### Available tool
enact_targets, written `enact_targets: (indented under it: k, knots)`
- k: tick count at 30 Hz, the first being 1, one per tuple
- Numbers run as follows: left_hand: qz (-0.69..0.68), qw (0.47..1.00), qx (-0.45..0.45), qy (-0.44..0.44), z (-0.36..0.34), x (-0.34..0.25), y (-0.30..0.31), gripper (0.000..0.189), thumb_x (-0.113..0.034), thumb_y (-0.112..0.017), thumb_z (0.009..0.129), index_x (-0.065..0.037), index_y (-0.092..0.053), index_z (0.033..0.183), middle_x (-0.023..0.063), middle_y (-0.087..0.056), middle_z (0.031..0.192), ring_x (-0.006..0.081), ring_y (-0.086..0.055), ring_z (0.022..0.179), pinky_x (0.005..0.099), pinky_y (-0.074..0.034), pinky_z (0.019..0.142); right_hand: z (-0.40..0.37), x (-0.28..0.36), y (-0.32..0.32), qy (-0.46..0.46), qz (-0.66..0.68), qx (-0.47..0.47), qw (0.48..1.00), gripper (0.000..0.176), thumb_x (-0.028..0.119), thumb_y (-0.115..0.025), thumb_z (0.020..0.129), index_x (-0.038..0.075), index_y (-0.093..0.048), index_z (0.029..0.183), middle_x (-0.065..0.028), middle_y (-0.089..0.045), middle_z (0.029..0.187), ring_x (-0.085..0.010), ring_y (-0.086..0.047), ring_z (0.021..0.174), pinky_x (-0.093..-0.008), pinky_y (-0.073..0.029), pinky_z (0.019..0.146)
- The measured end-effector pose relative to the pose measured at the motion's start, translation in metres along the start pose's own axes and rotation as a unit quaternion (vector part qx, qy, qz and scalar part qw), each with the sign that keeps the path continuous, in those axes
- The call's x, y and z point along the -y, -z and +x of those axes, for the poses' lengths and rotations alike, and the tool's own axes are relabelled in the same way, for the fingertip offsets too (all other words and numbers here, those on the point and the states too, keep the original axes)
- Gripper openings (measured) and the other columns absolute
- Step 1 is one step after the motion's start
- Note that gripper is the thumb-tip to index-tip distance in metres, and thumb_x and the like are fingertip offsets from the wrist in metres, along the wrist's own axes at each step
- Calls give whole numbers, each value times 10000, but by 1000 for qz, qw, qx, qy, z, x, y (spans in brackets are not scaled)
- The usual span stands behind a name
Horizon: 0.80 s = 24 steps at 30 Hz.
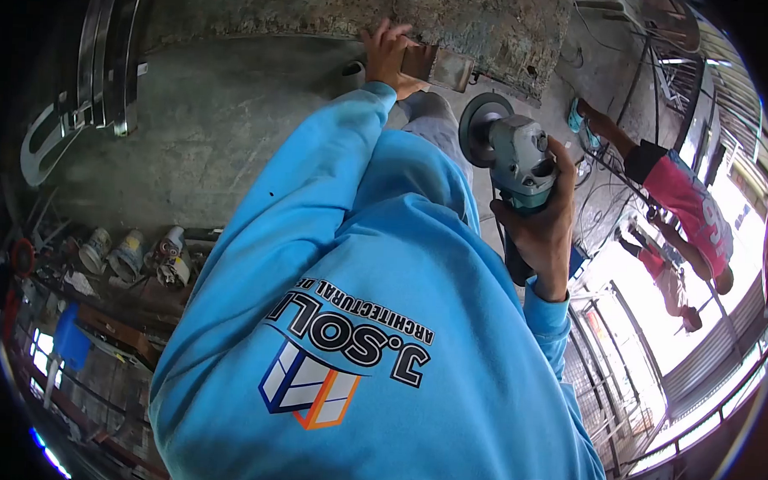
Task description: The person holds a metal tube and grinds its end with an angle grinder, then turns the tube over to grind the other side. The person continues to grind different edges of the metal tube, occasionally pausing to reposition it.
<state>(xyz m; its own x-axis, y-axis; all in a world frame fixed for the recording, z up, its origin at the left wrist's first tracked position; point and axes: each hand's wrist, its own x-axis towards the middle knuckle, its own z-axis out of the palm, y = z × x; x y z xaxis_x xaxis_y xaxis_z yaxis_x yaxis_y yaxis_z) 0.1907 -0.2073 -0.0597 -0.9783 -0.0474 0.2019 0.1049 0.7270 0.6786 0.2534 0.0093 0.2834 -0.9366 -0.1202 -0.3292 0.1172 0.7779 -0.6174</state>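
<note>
Clasping the dark rear handle, the fingers of the right hand [538, 233] are wrapped tightly around an angle grinder [522, 164], which is held up beside the blue sweatshirt [375, 265], right of a grey trouser leg. Its body is seen to be pale grey-green and scuffed, with a dark round disc [483, 125] at the far end. A rusty rectangular metal piece [437, 66] is pinched at its edge by the left hand [386, 58], against a rough concrete block [493, 28].
</note>
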Motion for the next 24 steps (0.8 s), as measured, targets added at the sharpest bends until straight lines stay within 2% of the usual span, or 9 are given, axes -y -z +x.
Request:
enact_targets:
  k: [1,3,6,8,13,15,20,24]
  knots:
    - [-6,1000,2,-1,0,1,-5,892,-438,-1026,453,-193,-584,1188,65,-492,1462,412,-329,1485,762,-164,1200,-1,5,0,-9,3,6,1000,1008,7,-886,668,170,-388,1529,-215,-697,1268,-381,-699,1175,-464,-563,1009]
    - [-70,998,-5,1,2,3,-15,813,-375,-1009,474,-194,-617,1164,53,-461,1557,445,-259,1529,825,-96,1157,1,10,4,-19,4,11,1000,1021,8,-890,665,177,-380,1532,-216,-693,1272,-387,-699,1174,-467,-563,1010]
    - [-86,996,3,10,4,-1,-22,796,-340,-1012,461,-215,-630,1148,51,-392,1617,437,-210,1557,811,-55,1181,4,17,6,-19,2,18,1000,1020,16,-890,677,187,-367,1536,-217,-683,1286,-395,-699,1171,-471,-566,1008]
    - [-91,995,24,16,4,1,-15,787,-330,-1009,472,-221,-631,1154,50,-374,1629,434,-195,1564,811,-48,1181,4,27,3,-42,14,33,998,996,23,-888,691,177,-375,1530,-219,-676,1297,-401,-698,1172,-476,-575,997]
    - [-82,994,66,33,6,-6,-21,753,-311,-996,506,-230,-633,1160,48,-340,1649,427,-150,1584,813,-32,1180,11,24,6,-30,-18,40,999,972,20,-880,697,166,-386,1521,-218,-679,1269,-413,-702,1164,-480,-593,971]
    - [-98,994,37,20,5,-6,-22,729,-303,-990,518,-235,-633,1149,47,-340,1652,427,-155,1584,812,-19,1180,9,24,6,-20,-30,42,998,964,15,-876,698,163,-390,1518,-216,-683,1249,-415,-706,1156,-483,-600,960]
    - [-110,993,39,14,7,-4,-20,737,-283,-981,512,-246,-631,1160,42,-335,1661,431,-164,1582,814,-22,1177,12,29,9,2,-50,54,997,920,-7,-851,717,151,-397,1502,-209,-685,1213,-439,-721,1099,-494,-617,938]
    - [-111,993,27,12,6,-6,-21,770,-256,-977,498,-248,-621,1181,28,-330,1666,425,-153,1588,812,-35,1180,12,36,9,-33,-64,59,996,928,-15,-850,712,146,-387,1501,-212,-682,1212,-449,-720,1095,-497,-619,934]
